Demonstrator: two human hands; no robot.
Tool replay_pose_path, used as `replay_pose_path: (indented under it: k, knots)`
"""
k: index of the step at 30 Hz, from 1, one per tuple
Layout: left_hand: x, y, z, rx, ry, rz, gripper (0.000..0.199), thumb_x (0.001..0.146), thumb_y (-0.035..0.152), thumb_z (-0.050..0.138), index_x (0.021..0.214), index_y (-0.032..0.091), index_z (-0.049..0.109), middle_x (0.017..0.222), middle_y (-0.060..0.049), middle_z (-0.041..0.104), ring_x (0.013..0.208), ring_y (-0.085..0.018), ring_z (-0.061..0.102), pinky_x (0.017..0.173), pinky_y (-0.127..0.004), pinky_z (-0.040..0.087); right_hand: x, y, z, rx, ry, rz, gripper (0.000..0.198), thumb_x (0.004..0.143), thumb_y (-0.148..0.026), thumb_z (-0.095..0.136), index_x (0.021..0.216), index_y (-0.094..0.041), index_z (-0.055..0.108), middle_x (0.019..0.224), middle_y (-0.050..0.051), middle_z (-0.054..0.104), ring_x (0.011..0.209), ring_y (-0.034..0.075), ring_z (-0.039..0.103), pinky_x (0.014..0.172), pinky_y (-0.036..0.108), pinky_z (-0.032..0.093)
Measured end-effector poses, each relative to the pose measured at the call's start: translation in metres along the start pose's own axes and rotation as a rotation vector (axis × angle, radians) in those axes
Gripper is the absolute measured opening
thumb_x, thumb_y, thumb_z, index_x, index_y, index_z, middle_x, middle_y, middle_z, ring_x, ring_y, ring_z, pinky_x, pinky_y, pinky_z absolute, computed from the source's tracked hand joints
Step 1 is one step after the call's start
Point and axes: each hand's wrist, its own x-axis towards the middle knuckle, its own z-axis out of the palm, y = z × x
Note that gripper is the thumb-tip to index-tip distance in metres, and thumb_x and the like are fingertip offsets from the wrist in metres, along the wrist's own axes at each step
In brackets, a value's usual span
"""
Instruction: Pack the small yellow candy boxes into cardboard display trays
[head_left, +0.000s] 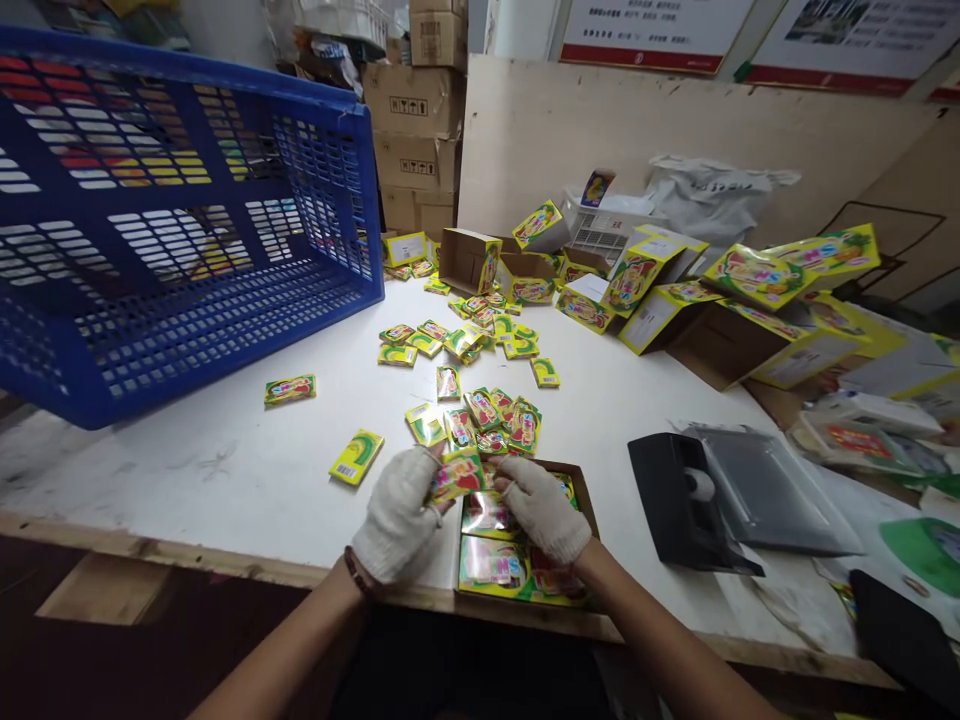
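My left hand (pixel 401 510), in a white knitted glove, is closed on a small yellow-green crayon-style box (pixel 459 476) with a bright printed front. My gloved right hand (pixel 544 508) is over an open cardboard carton (pixel 592 500) at the table's front edge, its fingertips close to the right end of that small box; whether they grip anything is hidden. Flat in the carton lie similar small boxes (pixel 491 565) in rows. Just beyond my hands is a loose cluster of the same boxes (pixel 523 425), and a single one (pixel 357 457) rests left of my left hand.
A large blue plastic crate (pixel 225 345) lies on its side at the left. Opened yellow cartons (pixel 637 280) crowd the back right. To the right are a black tape dispenser (pixel 675 500) and clear plastic bags (pixel 772 490). Brown boxes (pixel 416 110) are stacked behind.
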Motion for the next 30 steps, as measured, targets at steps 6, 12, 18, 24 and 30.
replay_pose_path:
  k: [6, 12, 18, 24, 30]
  knots:
    - [0.027, 0.045, 0.026, -0.144, 0.007, 0.086, 0.070, 0.077, 0.018, 0.061, 0.143, 0.020, 0.038, 0.117, -0.013, 0.060, 0.111, -0.028, 0.057, 0.094, -0.046, 0.051, -0.002, -0.001, -0.025, 0.220, 0.210, 0.165, 0.030, 0.077, -0.037, 0.055, 0.101, -0.020, 0.062, 0.093, 0.004, 0.067, 0.083, 0.020, 0.061, 0.075, 0.035, 0.050]
    - [0.050, 0.054, 0.009, -0.668, -0.211, -0.450, 0.026, 0.083, 0.038, 0.060, 0.101, 0.020, 0.066, 0.093, -0.005, 0.068, 0.088, -0.021, 0.064, 0.080, -0.035, 0.053, 0.002, 0.000, -0.020, 0.641, 0.265, 0.207, 0.038, 0.074, -0.040, 0.063, 0.105, -0.021, 0.053, 0.085, 0.001, 0.066, 0.075, 0.018, 0.063, 0.069, 0.032, 0.053]
    - [0.055, 0.069, 0.011, -0.958, -0.036, -0.687, 0.033, 0.077, 0.048, 0.067, 0.089, 0.018, 0.059, 0.088, -0.003, 0.067, 0.079, -0.017, 0.063, 0.072, -0.030, 0.052, 0.001, -0.019, -0.002, 0.700, 0.251, 0.221, 0.039, 0.076, -0.047, 0.065, 0.104, -0.022, 0.054, 0.100, 0.007, 0.069, 0.091, 0.023, 0.065, 0.079, 0.036, 0.054]
    - [0.029, 0.009, -0.006, -0.330, 0.039, -0.529, 0.030, 0.081, 0.041, 0.058, 0.101, 0.018, 0.059, 0.106, -0.011, 0.061, 0.109, -0.028, 0.057, 0.098, -0.043, 0.045, 0.014, 0.005, -0.033, 0.295, 0.145, 0.171, 0.046, 0.078, -0.026, 0.057, 0.124, -0.023, 0.053, 0.078, -0.003, 0.063, 0.070, 0.016, 0.058, 0.066, 0.029, 0.049]
    - [-0.012, -0.079, -0.030, 0.402, -0.215, -0.801, 0.057, 0.075, 0.040, 0.061, 0.124, 0.013, 0.053, 0.128, -0.021, 0.047, 0.121, -0.040, 0.047, 0.097, -0.052, 0.042, 0.039, 0.020, -0.019, -0.156, -0.038, -0.073, 0.007, 0.079, -0.018, 0.064, 0.077, -0.020, 0.071, 0.086, 0.003, 0.064, 0.084, 0.018, 0.057, 0.080, 0.031, 0.045]
